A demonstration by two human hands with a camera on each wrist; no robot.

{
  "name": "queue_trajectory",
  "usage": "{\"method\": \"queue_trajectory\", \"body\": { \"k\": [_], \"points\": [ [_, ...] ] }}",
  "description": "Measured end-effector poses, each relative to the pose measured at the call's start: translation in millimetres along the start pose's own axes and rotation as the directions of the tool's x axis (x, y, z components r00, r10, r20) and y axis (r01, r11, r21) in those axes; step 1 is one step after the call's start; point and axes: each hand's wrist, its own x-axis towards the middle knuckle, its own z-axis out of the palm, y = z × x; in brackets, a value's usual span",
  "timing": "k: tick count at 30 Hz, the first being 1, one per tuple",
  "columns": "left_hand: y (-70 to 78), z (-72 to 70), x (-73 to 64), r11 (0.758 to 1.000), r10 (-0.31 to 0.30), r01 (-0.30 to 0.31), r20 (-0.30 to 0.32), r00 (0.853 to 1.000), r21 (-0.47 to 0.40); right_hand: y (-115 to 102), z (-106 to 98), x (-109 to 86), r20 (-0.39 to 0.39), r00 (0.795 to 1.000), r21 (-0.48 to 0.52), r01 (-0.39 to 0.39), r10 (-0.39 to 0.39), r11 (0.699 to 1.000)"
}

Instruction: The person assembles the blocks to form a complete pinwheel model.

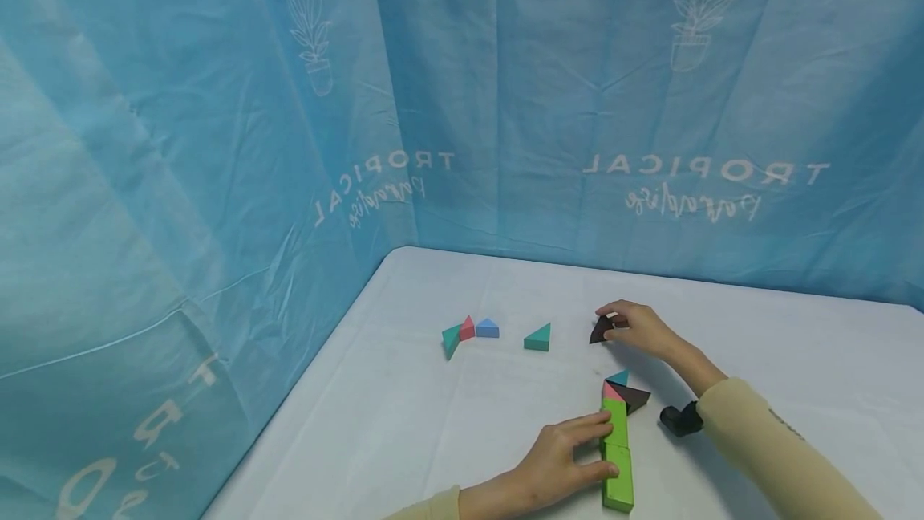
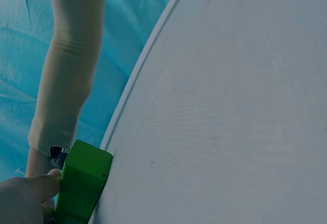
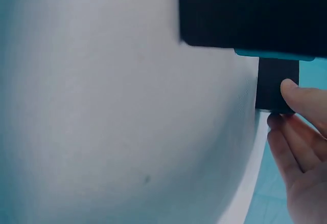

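Observation:
My left hand (image 1: 552,460) rests against the near side of two bright green blocks (image 1: 617,476) lying end to end, its thumb and fingertips touching them. In the left wrist view, the thumb meets the side of a green block (image 2: 84,183). Farther back, my right hand (image 1: 642,331) pinches a dark brown triangular block (image 1: 600,331) between thumb and fingers, close to the tabletop. At the far end of the green row sit a pink triangular block (image 1: 610,391), another dark brown triangle (image 1: 634,397) and a teal triangle (image 1: 618,378).
Left of the right hand lie a green triangular block (image 1: 537,339), a blue triangle (image 1: 488,329), a red triangle (image 1: 468,329) and a second green triangle (image 1: 451,339). A black device (image 1: 681,420) is at the right wrist. Blue printed curtains (image 1: 549,103) border the white table (image 1: 404,424).

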Motion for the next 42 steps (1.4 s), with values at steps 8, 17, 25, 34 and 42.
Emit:
{"method": "queue_trajectory", "body": {
  "k": [8, 17, 25, 34, 42],
  "points": [
    [1.9, 3.5, -2.9, 0.999, -0.021, 0.022, 0.028, 0.999, -0.029, -4.3, -7.3, -22.6, -0.006, 1.000, 0.076, -0.001, 0.001, 0.997],
    [-2.4, 1.3, 0.6, 0.999, 0.028, -0.028, -0.015, 0.999, 0.016, -10.4, -11.5, -32.0, 0.096, 0.995, 0.079, 0.017, -0.025, 0.997],
    [-1.4, 1.3, 1.0, 1.000, 0.009, -0.009, 0.004, 1.000, 0.003, -7.5, -11.2, -32.6, 0.092, 0.991, 0.180, -0.110, 0.095, 0.978],
    [-2.6, -0.5, 2.8, 1.000, -0.002, 0.002, 0.007, 1.000, -0.003, -6.2, -10.0, -35.1, 0.139, 0.988, 0.161, -0.083, 0.061, 0.983],
    [0.3, -1.4, 1.6, 1.000, -0.004, 0.004, 0.010, 1.000, -0.023, -8.8, -7.8, -41.0, 0.179, 0.982, 0.198, -0.103, 0.067, 0.975]
  ]
}}
